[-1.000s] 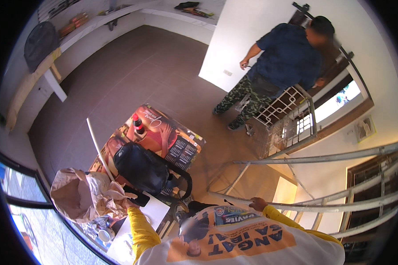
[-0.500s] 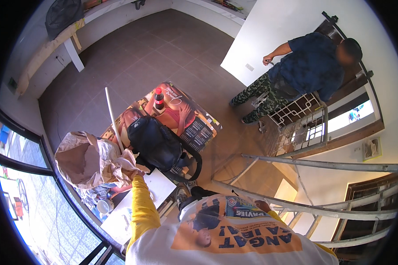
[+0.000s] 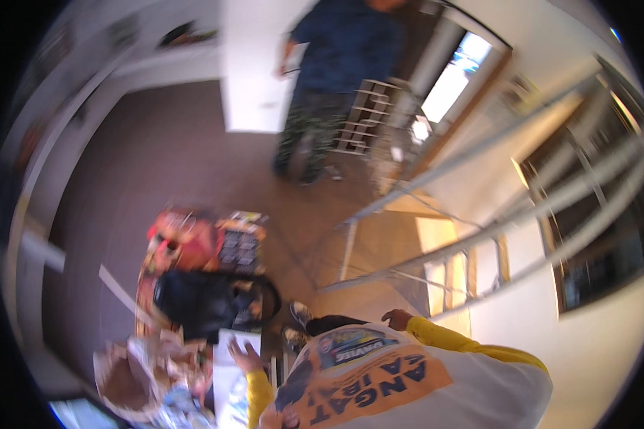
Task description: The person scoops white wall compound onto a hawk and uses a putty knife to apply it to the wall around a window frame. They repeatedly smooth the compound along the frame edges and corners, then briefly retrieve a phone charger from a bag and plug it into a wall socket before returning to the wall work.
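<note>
My left hand (image 3: 245, 355), in a yellow sleeve, hangs open with fingers spread and holds nothing. It is over a white flat surface (image 3: 226, 379), just right of a crumpled brown paper sack (image 3: 125, 375). A black backpack (image 3: 193, 297) lies beyond it on a low table covered with a printed poster (image 3: 240, 247). A dark bottle (image 3: 172, 247), smeared by motion, stands on the poster. Out to my right side, my right hand (image 3: 396, 319) is low by the scaffold frame, empty, its fingers loosely extended.
Metal scaffold bars (image 3: 422, 257) cross the right side. A person (image 3: 343, 50) in a dark blue shirt stands ahead near a white metal grille (image 3: 368, 118). A pale strip (image 3: 125, 293) leans by the table. Dark floor tiles (image 3: 136, 157) stretch ahead left.
My left hand has let go of the brown paper sack and drawn back from it, fingers opening. The view has swung to the right; my right hand now shows beside my body.
</note>
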`<state>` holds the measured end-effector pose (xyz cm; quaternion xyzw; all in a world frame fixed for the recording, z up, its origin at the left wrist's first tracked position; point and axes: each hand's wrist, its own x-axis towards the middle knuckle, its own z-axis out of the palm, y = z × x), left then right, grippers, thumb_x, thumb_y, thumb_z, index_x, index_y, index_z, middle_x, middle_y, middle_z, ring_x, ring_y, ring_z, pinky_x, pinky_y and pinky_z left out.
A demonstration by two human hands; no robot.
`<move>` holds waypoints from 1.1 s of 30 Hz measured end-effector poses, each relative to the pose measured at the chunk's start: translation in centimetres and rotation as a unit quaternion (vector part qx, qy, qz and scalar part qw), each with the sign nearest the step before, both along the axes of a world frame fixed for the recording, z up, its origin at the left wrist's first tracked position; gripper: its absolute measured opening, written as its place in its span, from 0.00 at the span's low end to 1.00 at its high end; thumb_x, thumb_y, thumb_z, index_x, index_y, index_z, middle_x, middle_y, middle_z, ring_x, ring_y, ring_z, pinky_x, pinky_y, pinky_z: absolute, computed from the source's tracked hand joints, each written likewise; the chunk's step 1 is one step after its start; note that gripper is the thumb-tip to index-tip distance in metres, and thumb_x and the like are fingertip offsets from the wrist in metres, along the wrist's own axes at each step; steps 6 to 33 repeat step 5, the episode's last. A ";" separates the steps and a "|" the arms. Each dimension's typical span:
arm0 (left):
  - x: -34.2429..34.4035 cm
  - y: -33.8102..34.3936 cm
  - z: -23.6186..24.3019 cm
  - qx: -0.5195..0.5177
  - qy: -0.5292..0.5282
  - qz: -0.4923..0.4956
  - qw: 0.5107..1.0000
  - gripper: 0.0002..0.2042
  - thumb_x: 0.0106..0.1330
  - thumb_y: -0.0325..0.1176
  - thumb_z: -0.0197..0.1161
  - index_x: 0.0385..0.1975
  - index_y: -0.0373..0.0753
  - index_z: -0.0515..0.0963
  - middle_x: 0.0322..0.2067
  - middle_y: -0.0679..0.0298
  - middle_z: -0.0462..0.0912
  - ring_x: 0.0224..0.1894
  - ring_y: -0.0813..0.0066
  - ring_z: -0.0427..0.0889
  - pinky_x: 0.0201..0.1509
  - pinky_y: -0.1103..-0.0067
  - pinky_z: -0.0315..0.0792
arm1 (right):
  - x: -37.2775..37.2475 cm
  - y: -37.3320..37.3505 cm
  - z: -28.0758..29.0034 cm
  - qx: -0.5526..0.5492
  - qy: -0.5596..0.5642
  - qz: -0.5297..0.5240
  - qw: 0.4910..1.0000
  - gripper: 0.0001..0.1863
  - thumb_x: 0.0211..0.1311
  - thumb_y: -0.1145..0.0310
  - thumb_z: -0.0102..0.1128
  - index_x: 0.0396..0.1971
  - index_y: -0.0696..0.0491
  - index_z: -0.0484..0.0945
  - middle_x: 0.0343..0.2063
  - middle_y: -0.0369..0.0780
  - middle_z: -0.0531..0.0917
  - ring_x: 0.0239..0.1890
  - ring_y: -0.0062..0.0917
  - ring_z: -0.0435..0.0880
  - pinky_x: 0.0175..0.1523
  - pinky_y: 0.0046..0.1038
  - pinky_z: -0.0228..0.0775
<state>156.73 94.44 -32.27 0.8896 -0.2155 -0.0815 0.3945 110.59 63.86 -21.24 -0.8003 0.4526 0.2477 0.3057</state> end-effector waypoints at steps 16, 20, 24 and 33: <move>-7.0 -0.9 -0.5 0.228 0.277 -0.234 0.904 0.21 0.65 0.36 0.64 0.56 0.35 0.78 0.57 0.50 0.81 0.61 0.55 0.76 0.65 0.62 0.69 | -5.6 5.5 -1.1 0.051 0.006 -0.178 0.983 0.21 0.56 0.67 0.61 0.51 0.50 0.86 0.47 0.47 0.88 0.50 0.41 0.87 0.57 0.42 0.78; -7.0 -0.9 -0.5 0.228 0.277 -0.234 0.904 0.21 0.65 0.36 0.64 0.56 0.35 0.78 0.57 0.50 0.81 0.61 0.55 0.76 0.65 0.62 0.69 | -5.6 5.5 -1.1 0.051 0.006 -0.178 0.983 0.21 0.56 0.67 0.61 0.51 0.50 0.86 0.47 0.47 0.88 0.50 0.41 0.87 0.57 0.42 0.78; -7.0 -0.9 -0.5 0.228 0.277 -0.234 0.904 0.21 0.65 0.36 0.64 0.56 0.35 0.78 0.57 0.50 0.81 0.61 0.55 0.76 0.65 0.62 0.69 | -5.6 5.5 -1.1 0.051 0.006 -0.178 0.983 0.21 0.56 0.67 0.61 0.51 0.50 0.86 0.47 0.47 0.88 0.50 0.41 0.87 0.57 0.42 0.78; -7.0 -0.9 -0.5 0.228 0.277 -0.234 0.904 0.21 0.65 0.36 0.64 0.56 0.35 0.78 0.57 0.50 0.81 0.61 0.55 0.76 0.65 0.62 0.69 | -5.6 5.5 -1.1 0.051 0.006 -0.178 0.983 0.21 0.56 0.67 0.61 0.51 0.50 0.86 0.47 0.47 0.88 0.50 0.41 0.87 0.57 0.42 0.78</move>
